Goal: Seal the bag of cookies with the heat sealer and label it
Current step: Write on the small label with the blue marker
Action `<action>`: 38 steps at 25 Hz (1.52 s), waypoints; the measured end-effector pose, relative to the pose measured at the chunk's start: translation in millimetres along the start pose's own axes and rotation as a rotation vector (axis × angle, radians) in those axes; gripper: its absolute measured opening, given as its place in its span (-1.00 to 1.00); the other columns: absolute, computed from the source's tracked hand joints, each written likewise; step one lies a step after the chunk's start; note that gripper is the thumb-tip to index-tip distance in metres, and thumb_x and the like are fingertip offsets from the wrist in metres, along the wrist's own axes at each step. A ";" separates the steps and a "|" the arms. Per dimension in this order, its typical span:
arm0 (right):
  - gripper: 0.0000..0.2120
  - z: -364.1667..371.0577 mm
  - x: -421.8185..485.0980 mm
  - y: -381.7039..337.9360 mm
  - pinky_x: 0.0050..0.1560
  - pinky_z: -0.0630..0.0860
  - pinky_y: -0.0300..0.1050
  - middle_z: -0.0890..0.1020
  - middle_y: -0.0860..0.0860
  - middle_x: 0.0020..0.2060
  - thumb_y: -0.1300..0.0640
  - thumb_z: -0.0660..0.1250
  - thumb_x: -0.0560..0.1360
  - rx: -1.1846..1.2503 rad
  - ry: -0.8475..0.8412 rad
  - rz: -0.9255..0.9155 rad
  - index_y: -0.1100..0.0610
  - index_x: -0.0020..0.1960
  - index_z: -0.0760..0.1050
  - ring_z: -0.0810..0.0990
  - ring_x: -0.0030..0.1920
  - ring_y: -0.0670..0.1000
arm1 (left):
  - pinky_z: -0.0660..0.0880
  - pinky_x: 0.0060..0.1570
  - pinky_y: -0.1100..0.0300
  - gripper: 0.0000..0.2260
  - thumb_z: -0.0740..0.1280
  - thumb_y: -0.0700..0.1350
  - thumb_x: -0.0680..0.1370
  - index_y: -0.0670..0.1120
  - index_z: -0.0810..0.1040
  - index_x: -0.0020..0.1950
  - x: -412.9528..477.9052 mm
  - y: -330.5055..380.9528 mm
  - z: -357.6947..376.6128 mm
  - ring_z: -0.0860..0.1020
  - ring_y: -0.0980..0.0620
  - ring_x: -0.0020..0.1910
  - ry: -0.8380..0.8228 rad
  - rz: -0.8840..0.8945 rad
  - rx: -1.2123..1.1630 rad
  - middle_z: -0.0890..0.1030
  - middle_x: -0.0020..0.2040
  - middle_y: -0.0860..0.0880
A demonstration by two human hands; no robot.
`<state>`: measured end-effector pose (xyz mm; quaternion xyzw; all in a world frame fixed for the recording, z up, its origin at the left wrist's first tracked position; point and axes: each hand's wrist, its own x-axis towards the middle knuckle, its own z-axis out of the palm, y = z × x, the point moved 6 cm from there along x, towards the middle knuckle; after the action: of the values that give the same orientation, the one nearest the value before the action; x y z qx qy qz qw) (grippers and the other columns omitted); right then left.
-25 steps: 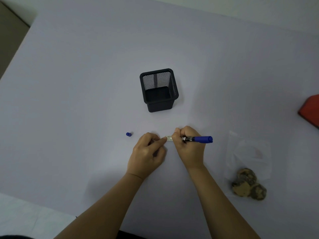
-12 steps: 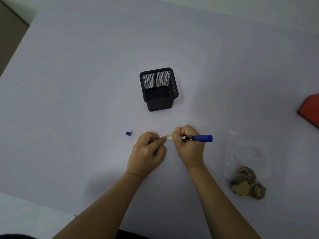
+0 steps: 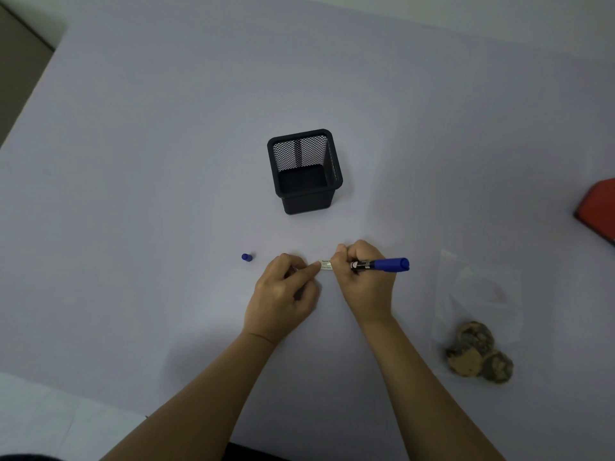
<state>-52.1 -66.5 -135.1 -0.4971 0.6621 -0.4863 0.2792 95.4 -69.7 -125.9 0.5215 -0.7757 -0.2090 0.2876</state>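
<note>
A small white label lies on the table between my hands. My left hand holds its left end down with a fingertip, the other fingers curled. My right hand grips a blue marker, whose tip is hidden behind the fingers over the label. The marker's blue cap lies to the left of my left hand. A clear bag of cookies lies flat at the right, with the cookies bunched at its near end.
A black mesh pen holder stands behind my hands at the table's middle. A red object, cut off by the frame, sits at the right edge. The table's near edge runs along the lower left.
Almost nothing: both hands stay on the label, with only a slight shift of the view.
</note>
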 end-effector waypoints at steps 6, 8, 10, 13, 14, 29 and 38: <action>-0.65 0.8 -0.3 0.3 -0.46 0.35 -0.23 0.39 0.17 -0.53 0.10 0.23 0.48 -0.010 0.009 -0.006 0.30 -0.38 0.33 0.35 -0.42 0.14 | 0.44 -0.22 0.30 -0.79 0.27 -0.22 0.46 -0.19 0.68 -0.03 0.7 -0.3 -2.0 0.45 0.05 -0.25 -0.001 0.000 0.008 0.56 -0.22 -0.13; -0.65 1.2 -0.7 1.0 -0.45 0.37 -0.22 0.40 0.18 -0.52 0.08 0.23 0.48 -0.011 0.002 -0.002 0.30 -0.38 0.34 0.36 -0.42 0.12 | 0.43 -0.22 0.30 -0.79 0.27 -0.22 0.46 -0.19 0.68 -0.03 0.4 0.3 -2.2 0.45 0.05 -0.25 0.002 0.003 0.008 0.55 -0.22 -0.13; -0.63 1.5 -1.5 2.2 -0.45 0.38 -0.21 0.40 0.18 -0.52 0.06 0.22 0.48 -0.014 -0.010 0.003 0.31 -0.37 0.34 0.36 -0.43 0.12 | 0.44 -0.23 0.28 -0.79 0.26 -0.22 0.46 -0.19 0.68 -0.03 0.4 0.6 -1.3 0.45 0.05 -0.25 0.004 0.002 0.007 0.55 -0.22 -0.13; -0.63 0.0 -1.4 2.4 -0.46 0.37 -0.18 0.39 0.18 -0.53 0.08 0.22 0.48 -0.022 0.000 -0.006 0.31 -0.38 0.33 0.34 -0.44 0.11 | 0.44 -0.24 0.27 -0.79 0.27 -0.23 0.45 -0.18 0.68 -0.03 0.4 0.4 0.7 0.44 0.04 -0.25 -0.003 -0.002 0.011 0.55 -0.22 -0.13; -0.63 -0.2 -1.1 1.7 -0.45 0.37 -0.21 0.39 0.18 -0.53 0.08 0.22 0.48 -0.021 0.002 -0.011 0.31 -0.38 0.34 0.35 -0.44 0.11 | 0.44 -0.24 0.28 -0.79 0.28 -0.23 0.45 -0.18 0.68 -0.03 0.0 0.1 0.9 0.45 0.04 -0.26 -0.004 -0.005 0.011 0.55 -0.22 -0.13; -0.63 -0.4 -0.4 -3.0 -0.49 0.33 -0.15 0.36 0.16 -0.55 0.10 0.22 0.48 -0.066 0.011 -0.043 0.29 -0.42 0.30 0.31 -0.45 0.11 | 0.44 -0.21 0.32 -0.80 0.30 -0.24 0.43 -0.18 0.68 -0.02 -0.8 -0.9 0.6 0.48 0.03 -0.25 -0.007 -0.012 0.021 0.56 -0.21 -0.13; -0.64 -0.7 -0.2 -7.0 -0.51 0.31 -0.16 0.31 0.08 -0.55 0.10 0.22 0.48 -0.096 0.017 -0.063 0.25 -0.42 0.28 0.29 -0.53 0.04 | 0.42 -0.19 0.35 -0.80 0.30 -0.23 0.44 -0.18 0.68 -0.03 -0.9 -1.2 0.5 0.47 0.03 -0.24 -0.007 -0.013 0.025 0.56 -0.20 -0.13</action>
<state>-49.9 -66.3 -128.4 -0.5264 0.6711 -0.4668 0.2337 96.1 -69.3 -127.2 0.5296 -0.7757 -0.2027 0.2770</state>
